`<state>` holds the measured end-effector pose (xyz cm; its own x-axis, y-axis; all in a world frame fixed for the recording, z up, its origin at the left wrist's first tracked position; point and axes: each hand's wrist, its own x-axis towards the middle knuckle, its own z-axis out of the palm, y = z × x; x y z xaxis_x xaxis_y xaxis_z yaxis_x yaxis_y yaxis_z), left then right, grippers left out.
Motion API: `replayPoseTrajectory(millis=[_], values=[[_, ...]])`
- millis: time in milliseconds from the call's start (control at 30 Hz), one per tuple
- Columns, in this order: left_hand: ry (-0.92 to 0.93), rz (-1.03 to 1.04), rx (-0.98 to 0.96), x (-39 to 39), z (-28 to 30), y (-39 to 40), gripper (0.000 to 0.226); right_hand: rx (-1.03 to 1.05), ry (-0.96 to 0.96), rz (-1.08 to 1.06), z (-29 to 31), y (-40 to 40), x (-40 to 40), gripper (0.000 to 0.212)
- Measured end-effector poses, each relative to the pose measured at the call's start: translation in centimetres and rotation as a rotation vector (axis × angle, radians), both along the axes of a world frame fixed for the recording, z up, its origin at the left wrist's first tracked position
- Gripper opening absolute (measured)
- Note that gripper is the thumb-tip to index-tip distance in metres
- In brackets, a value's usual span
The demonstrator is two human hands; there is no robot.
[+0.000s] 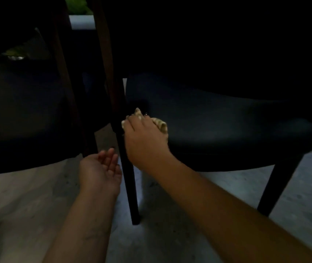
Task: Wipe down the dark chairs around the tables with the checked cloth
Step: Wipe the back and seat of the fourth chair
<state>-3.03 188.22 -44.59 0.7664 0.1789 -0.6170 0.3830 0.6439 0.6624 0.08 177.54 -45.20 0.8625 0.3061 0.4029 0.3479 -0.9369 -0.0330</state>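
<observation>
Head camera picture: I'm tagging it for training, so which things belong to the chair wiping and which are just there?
Part of the job:
- cloth, gripped by the right hand
- right chair, cloth at its seat's left edge
- left chair
- left hand, holding nothing

Just there:
- floor
- greenery behind the chairs

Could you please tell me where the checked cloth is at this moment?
In the head view the checked cloth sits bunched under the right hand, on the left front edge of the right-hand chair seat, beside its front leg.
</observation>
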Motion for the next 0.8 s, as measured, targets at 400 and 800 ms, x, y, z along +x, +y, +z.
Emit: replayPoseTrajectory(millis=[400, 800], values=[[0.063, 0.020, 0.012, 1.2, -1.0, -0.5, 0.025, -0.375, -0.189, 0.380, -0.9, -2.7, -2.6, 0.045], [0.089, -0.031, -0.006, -0.1, -0.1, -1.5, 0.029, -0.561, -0.024, 0.582, 1.2, -7.9, -3.8, 0.052]])
